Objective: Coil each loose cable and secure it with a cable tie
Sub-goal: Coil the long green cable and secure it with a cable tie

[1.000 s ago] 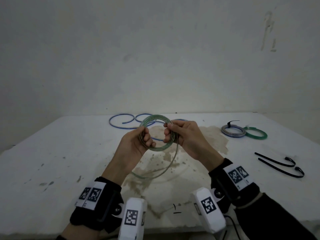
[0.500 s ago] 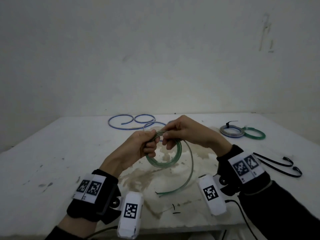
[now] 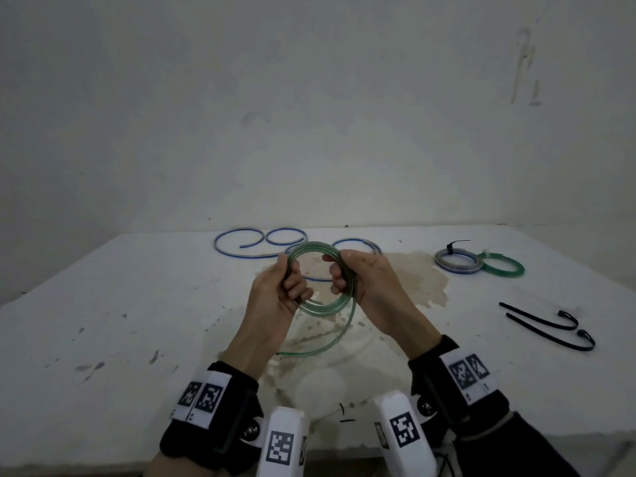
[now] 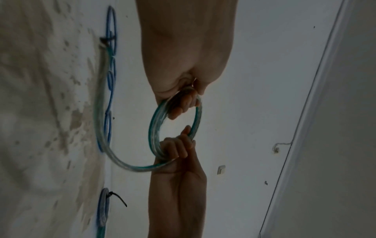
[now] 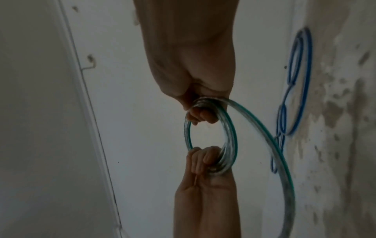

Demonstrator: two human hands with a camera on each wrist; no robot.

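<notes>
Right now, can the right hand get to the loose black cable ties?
Probably not yet: the right hand grips the green cable coil. The black cable ties lie unobstructed on the table to its right.

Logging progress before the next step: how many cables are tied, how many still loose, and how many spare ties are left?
Tied coils: 2, blue-grey coil and green coil
Cable being coiled: 1, green cable, held by left hand and right hand
Loose cables on table: 1, blue cable
Spare black ties: 2
Total: 6
</notes>
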